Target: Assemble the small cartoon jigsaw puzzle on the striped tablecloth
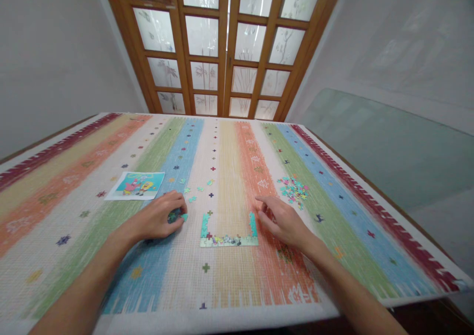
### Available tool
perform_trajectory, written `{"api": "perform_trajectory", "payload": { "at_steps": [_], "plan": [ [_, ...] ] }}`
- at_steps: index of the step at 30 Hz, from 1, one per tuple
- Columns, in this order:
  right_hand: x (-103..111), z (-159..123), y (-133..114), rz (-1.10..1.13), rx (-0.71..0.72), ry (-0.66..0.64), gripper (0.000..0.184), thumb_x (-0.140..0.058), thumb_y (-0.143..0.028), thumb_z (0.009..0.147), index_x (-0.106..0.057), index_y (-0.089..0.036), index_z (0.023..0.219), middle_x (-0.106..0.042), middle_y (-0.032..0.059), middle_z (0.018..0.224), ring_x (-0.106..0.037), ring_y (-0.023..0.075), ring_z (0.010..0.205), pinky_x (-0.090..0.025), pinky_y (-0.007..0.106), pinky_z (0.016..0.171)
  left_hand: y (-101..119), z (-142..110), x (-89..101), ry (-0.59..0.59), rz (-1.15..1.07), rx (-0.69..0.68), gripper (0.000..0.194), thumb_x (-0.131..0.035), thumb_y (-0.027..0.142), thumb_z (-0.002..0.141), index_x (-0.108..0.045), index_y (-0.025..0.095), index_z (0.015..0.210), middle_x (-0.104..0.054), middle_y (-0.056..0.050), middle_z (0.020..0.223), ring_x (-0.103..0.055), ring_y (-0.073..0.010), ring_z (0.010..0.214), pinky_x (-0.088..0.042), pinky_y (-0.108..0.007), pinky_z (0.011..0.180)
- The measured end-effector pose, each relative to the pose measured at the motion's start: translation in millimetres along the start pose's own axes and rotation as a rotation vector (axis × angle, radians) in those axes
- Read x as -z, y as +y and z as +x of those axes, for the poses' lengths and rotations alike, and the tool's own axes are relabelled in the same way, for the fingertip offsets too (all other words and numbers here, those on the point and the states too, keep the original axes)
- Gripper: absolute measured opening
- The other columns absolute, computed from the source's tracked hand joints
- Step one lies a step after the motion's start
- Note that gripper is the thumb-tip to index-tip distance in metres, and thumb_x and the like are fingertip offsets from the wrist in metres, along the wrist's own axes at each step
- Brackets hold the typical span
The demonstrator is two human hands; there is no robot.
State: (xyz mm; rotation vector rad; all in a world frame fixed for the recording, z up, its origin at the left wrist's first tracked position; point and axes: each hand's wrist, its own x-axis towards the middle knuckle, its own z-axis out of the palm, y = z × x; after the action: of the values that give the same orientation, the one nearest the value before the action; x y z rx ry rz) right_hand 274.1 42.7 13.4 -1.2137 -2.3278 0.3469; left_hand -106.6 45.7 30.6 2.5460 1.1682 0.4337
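Observation:
My left hand (163, 216) is curled low over the cloth, left of the partly joined jigsaw puzzle (228, 241). A teal puzzle piece (184, 217) shows at its thumb and fingertips. The joined part forms a U, with a bottom row and two short sides around bare cloth. To its right hovers my right hand (279, 219), index finger stretched out, the others loosely bent, no piece visible in it. Several loose teal pieces (192, 199) lie just beyond my left hand. Past my right hand is a pile of mixed pieces (294, 191).
A printed picture card (137, 186) with cartoon figures lies beyond my left forearm. Everything rests on a striped tablecloth (229, 177) over a wide table. Behind it stand wooden doors (226, 68) with frosted panes; a pale glass panel (385, 142) leans at the right wall.

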Motion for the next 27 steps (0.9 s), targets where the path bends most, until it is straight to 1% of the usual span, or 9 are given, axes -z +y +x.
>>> {"api": "perform_trajectory", "payload": {
  "at_steps": [4, 6, 8, 12, 14, 17, 19, 21, 27],
  "plan": [
    [0, 0, -6, 0.057, 0.005, -0.031, 0.030, -0.047, -0.024, 0.098, -0.058, -0.016, 0.124, -0.069, 0.0081, 0.090, -0.063, 0.0211, 0.080, -0.050, 0.036, 0.076, 8, 2, -1.4, -0.019, -0.187, -0.010, 0.009, -0.054, 0.024, 0.089, -0.060, 0.020, 0.085, -0.064, -0.002, 0.083, -0.058, -0.0174, 0.076, -0.047, -0.030, 0.073],
    [0, 0, -13, 0.105, 0.019, -0.069, 0.027, -0.049, -0.025, 0.098, -0.059, -0.017, 0.122, -0.069, 0.0085, 0.092, -0.063, 0.0203, 0.080, -0.049, 0.035, 0.076, 17, 5, -6.0, -0.018, -0.278, -0.002, 0.009, -0.055, 0.024, 0.090, -0.062, 0.019, 0.087, -0.064, -0.001, 0.082, -0.057, -0.0152, 0.071, -0.046, -0.028, 0.068],
    [0, 0, -20, 0.155, 0.035, -0.116, 0.024, -0.051, -0.028, 0.099, -0.061, -0.017, 0.118, -0.068, 0.0088, 0.093, -0.062, 0.0200, 0.082, -0.049, 0.034, 0.076, 29, 8, -14.0, 0.021, -0.363, 0.000, 0.009, -0.057, 0.025, 0.091, -0.063, 0.019, 0.089, -0.064, 0.000, 0.079, -0.057, -0.0142, 0.068, -0.046, -0.027, 0.066],
    [-3, 0, -35, 0.283, 0.043, -0.180, 0.022, -0.055, -0.032, 0.100, -0.064, -0.017, 0.113, -0.067, 0.0075, 0.094, -0.061, 0.0191, 0.086, -0.047, 0.033, 0.078, 57, 18, -34.9, 0.098, -0.532, -0.006, 0.011, -0.060, 0.027, 0.095, -0.067, 0.018, 0.093, -0.067, -0.001, 0.079, -0.060, -0.0135, 0.068, -0.048, -0.027, 0.066],
    [-5, -1, -42, 0.374, 0.030, -0.202, 0.023, -0.056, -0.035, 0.100, -0.066, -0.017, 0.111, -0.066, 0.0059, 0.092, -0.060, 0.0173, 0.083, -0.046, 0.031, 0.076, 69, 21, -43.5, 0.123, -0.571, -0.021, 0.011, -0.061, 0.026, 0.096, -0.068, 0.018, 0.095, -0.068, -0.001, 0.081, -0.061, -0.0141, 0.070, -0.048, -0.028, 0.069],
    [-8, -1, -48, 0.544, -0.009, -0.240, 0.024, -0.057, -0.039, 0.100, -0.069, -0.019, 0.103, -0.066, 0.0037, 0.088, -0.058, 0.0149, 0.076, -0.044, 0.028, 0.069, 83, 23, -51.9, 0.130, -0.613, -0.031, 0.011, -0.061, 0.026, 0.097, -0.069, 0.019, 0.097, -0.070, -0.003, 0.084, -0.063, -0.0149, 0.074, -0.048, -0.028, 0.070],
    [-10, -2, -51, 0.640, -0.037, -0.258, 0.025, -0.060, -0.041, 0.098, -0.070, -0.019, 0.097, -0.066, 0.0021, 0.083, -0.057, 0.0139, 0.073, -0.043, 0.027, 0.067, 89, 23, -55.5, 0.126, -0.647, -0.027, 0.010, -0.062, 0.026, 0.097, -0.069, 0.019, 0.099, -0.070, -0.002, 0.084, -0.062, -0.0143, 0.073, -0.048, -0.028, 0.068],
    [-12, -3, -54, 0.690, -0.051, -0.259, 0.023, -0.064, -0.041, 0.096, -0.071, -0.019, 0.095, -0.065, 0.0007, 0.079, -0.055, 0.0127, 0.069, -0.042, 0.027, 0.065, 92, 22, -58.5, 0.118, -0.676, -0.015, 0.010, -0.064, 0.026, 0.096, -0.068, 0.019, 0.101, -0.070, -0.002, 0.084, -0.061, -0.0137, 0.072, -0.047, -0.027, 0.067],
    [-19, -6, -58, 0.713, -0.061, -0.242, 0.016, -0.067, -0.034, 0.093, -0.071, -0.019, 0.097, -0.066, 0.0006, 0.081, -0.054, 0.0118, 0.068, -0.041, 0.026, 0.064, 94, 23, -69.6, 0.155, -0.688, 0.009, 0.010, -0.065, 0.028, 0.095, -0.063, 0.018, 0.094, -0.063, 0.001, 0.076, -0.056, -0.0122, 0.066, -0.044, -0.024, 0.062]
  ]
}}
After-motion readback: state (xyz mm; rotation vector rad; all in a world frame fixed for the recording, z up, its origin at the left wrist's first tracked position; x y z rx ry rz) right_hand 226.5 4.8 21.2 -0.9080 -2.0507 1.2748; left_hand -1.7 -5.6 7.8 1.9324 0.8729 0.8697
